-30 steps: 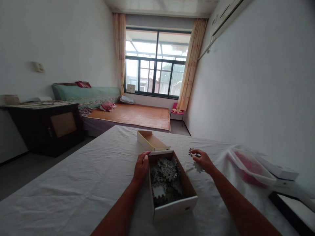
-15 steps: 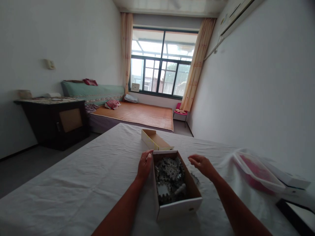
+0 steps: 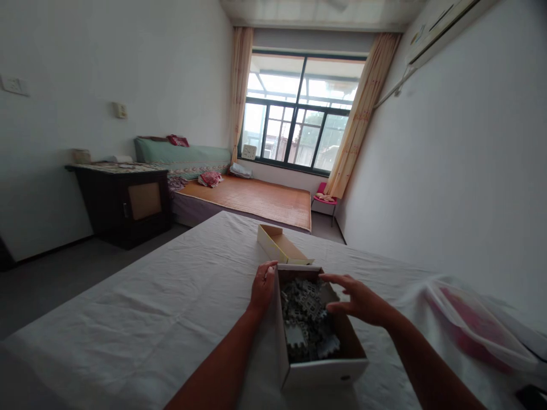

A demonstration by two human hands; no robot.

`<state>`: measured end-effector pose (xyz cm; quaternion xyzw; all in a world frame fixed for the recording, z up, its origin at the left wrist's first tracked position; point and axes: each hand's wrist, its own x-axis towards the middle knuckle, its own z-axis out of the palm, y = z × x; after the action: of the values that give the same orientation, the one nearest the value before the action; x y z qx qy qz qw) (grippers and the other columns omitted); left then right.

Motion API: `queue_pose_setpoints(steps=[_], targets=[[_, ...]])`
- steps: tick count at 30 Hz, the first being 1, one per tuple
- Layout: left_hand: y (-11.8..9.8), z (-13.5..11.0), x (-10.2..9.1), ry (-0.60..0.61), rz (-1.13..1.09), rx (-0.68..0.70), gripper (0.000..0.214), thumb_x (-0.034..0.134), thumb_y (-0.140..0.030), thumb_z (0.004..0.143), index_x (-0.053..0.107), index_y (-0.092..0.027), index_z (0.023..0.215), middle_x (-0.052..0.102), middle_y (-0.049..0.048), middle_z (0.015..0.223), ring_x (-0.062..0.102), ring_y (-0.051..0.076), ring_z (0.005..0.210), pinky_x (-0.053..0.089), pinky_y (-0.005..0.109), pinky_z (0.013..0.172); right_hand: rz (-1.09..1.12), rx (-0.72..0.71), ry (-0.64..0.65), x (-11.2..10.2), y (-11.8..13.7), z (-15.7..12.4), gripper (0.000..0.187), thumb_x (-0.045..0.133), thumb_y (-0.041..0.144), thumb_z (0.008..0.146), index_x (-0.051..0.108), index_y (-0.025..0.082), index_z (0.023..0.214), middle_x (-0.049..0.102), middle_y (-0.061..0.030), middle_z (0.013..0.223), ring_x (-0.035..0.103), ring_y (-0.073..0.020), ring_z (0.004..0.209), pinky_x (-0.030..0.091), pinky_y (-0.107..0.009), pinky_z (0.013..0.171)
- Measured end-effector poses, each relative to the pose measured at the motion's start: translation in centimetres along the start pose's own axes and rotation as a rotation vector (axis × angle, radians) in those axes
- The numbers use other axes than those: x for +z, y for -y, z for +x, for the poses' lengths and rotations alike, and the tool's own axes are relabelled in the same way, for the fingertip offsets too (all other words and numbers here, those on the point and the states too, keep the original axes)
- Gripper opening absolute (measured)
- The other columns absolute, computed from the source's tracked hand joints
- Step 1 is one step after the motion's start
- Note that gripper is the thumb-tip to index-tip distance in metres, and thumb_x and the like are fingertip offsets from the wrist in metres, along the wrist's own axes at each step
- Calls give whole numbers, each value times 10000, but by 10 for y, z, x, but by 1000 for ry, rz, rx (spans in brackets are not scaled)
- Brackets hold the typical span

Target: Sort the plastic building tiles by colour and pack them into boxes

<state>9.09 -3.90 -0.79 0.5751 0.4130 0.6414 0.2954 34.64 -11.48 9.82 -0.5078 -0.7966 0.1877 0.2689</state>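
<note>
Our right hand (image 3: 356,299) has moved from beside the box (image 3: 320,373) to above its right wall, thumb and fingers spread. Grey pieces (image 3: 304,307) lie heaped inside the box. Our left hand (image 3: 261,289) touches the box's far left corner; we cannot tell whether it pinches. Beyond the box sits a cardboard tray (image 3: 287,246); farther, a bed (image 3: 260,196).

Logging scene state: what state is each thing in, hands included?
White box: open, upright
Grey pieces: heaped inside box
Cardboard tray: open side up
Left hand: at box's far-left corner
Right hand: thumb and fingers apart, at box's right side
Curtains: parted
Cabinet: door shut
</note>
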Motion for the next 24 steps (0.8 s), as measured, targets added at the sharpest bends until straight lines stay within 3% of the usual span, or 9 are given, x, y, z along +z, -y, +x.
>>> queue_pose_setpoints(steps=[4,9,11,13,16,18,21,24], targets=[[6,0,2,-4,-5,-20,315,378,-309,906,638,-178,1026,652,84,1056,585,203,1031,452,371,928,-169,-51,-35,23,24,71,519,555,524,802,570,225,1227,616,-89,1205,534,-261,1126,441,-418,932],[10,-2,1,14,-7,-6,327,359,-321,921,629,-178,1037,649,98,1050,587,205,1026,448,376,934,-271,57,-17,79,20,151,247,681,452,706,682,226,803,709,-43,836,636,-218,879,477,-313,777],[10,-2,-1,9,-2,4,325,363,-318,919,634,-176,1027,649,104,1042,587,207,1021,443,380,939,-258,73,-47,84,19,166,187,692,397,699,651,214,697,690,-39,734,639,-214,823,471,-309,744],[10,-3,-1,6,2,10,320,371,-318,915,638,-175,1020,650,106,1035,588,208,1019,442,380,939,-231,83,-130,69,20,170,167,644,364,746,641,197,736,688,-64,758,634,-227,848,460,-331,767],[11,-3,0,4,3,2,320,377,-321,910,634,-175,1033,648,106,1039,589,210,1018,453,381,920,-179,93,-306,21,24,156,272,487,390,854,616,166,935,687,-114,896,620,-247,917,462,-367,808],[12,-2,1,2,7,-6,323,378,-320,905,631,-167,1035,646,107,1039,590,213,1016,455,387,917,-38,96,-418,-15,29,129,366,373,420,906,569,155,1064,676,-123,1000,620,-241,944,490,-371,799],[13,-1,2,3,9,-13,327,380,-324,897,637,-161,1019,648,104,1029,589,212,1019,448,387,927,646,118,-527,-46,34,66,344,422,402,901,551,191,1139,665,-83,1105,623,-222,997,538,-375,796],[13,0,2,20,-7,-54,339,381,-339,892,631,-161,1035,649,100,1053,588,205,1034,452,358,919,1309,240,-491,-33,33,-3,287,536,235,851,592,231,1133,696,-39,1070,638,-202,1004,552,-380,834]])
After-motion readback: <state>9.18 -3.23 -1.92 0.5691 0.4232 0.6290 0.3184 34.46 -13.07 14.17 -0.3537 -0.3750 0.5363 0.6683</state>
